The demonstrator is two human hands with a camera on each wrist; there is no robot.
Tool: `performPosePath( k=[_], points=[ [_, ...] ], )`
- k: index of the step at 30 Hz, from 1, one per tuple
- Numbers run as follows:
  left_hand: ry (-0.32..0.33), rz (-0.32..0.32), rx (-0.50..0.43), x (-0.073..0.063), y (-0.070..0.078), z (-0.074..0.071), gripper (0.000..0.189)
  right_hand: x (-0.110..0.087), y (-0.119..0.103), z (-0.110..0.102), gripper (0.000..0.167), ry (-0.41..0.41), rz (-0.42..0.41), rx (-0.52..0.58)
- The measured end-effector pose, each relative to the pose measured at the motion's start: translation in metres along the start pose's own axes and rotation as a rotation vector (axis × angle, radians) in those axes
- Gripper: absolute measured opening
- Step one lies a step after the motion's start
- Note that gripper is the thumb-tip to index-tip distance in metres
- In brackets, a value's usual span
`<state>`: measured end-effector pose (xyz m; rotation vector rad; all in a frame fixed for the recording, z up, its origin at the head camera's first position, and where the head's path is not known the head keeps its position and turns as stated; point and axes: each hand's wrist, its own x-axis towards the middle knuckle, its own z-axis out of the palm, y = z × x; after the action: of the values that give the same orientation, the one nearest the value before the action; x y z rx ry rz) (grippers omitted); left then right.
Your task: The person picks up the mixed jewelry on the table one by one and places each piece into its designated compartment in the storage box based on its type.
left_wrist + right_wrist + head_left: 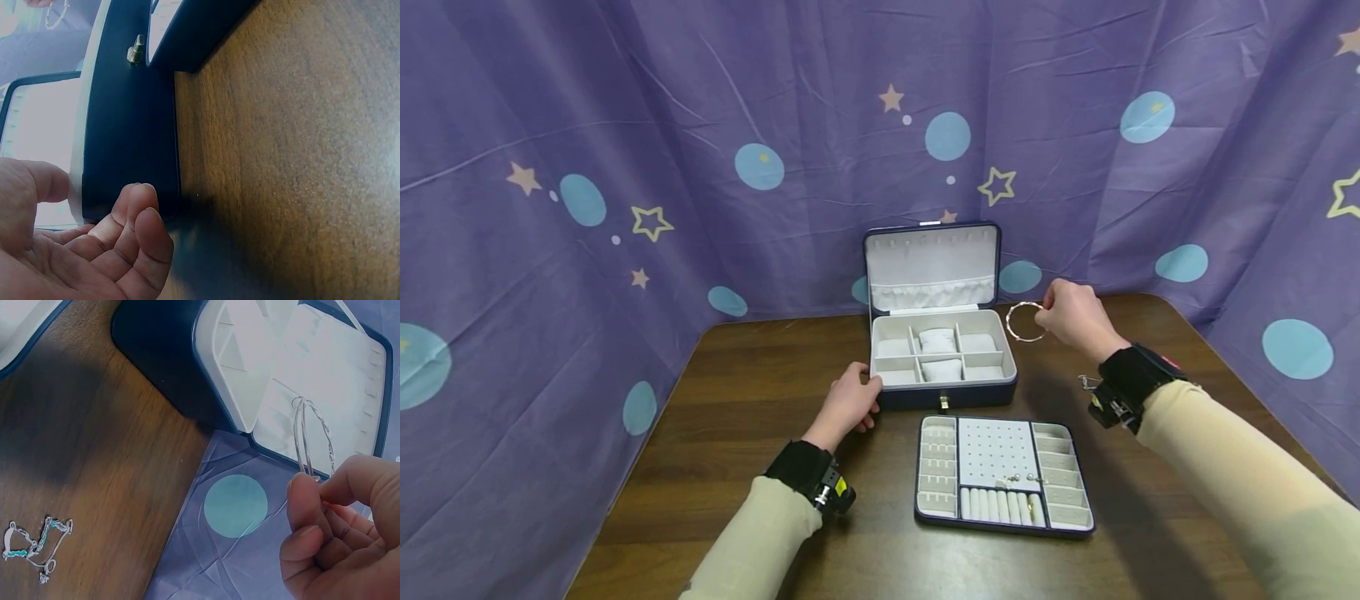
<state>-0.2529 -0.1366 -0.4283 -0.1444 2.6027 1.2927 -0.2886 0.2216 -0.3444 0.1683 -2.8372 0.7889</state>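
Note:
Pinched between my right thumb and fingertips, a thin silver bangle (297, 434) hangs in the air. In the head view my right hand (1078, 318) is just right of an open navy jewelry box (973, 395). The right wrist view shows more than one strand in the bangle. My left hand (850, 396) grips the box's front left corner, thumb on the pale rim and the other fingers outside, some loosely curled. Two white cushions, a rear one (937, 340) and a front one (942, 371), sit in the box's middle compartments.
A navy-edged jewelry tray (992, 442) lies in front of the box, with small earrings (1015, 477) and a gold ring (1031, 508) in it. On the table to the right rests a silver bracelet with teal stones (19, 554). A purple curtain (820, 75) hangs behind.

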Motion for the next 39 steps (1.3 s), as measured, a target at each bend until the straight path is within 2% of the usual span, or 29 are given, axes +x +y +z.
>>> performPosePath(
  k=[9, 31, 39],
  points=[
    [-0.002, 0.002, -0.006, 0.0, -0.001, 0.0, 0.053, 0.004, -0.004, 0.006, 0.003, 0.002, -0.006, 0.016],
    [-0.004, 0.003, -0.017, -0.001, 0.0, 0.0, 0.052, 0.012, -0.018, 0.032, 0.006, -0.034, 0.038, 0.017],
    [0.009, 0.009, -0.021, 0.0, -0.001, 0.002, 0.052, 0.014, -0.022, 0.044, 0.006, -0.006, 0.003, 0.003]
  ],
)
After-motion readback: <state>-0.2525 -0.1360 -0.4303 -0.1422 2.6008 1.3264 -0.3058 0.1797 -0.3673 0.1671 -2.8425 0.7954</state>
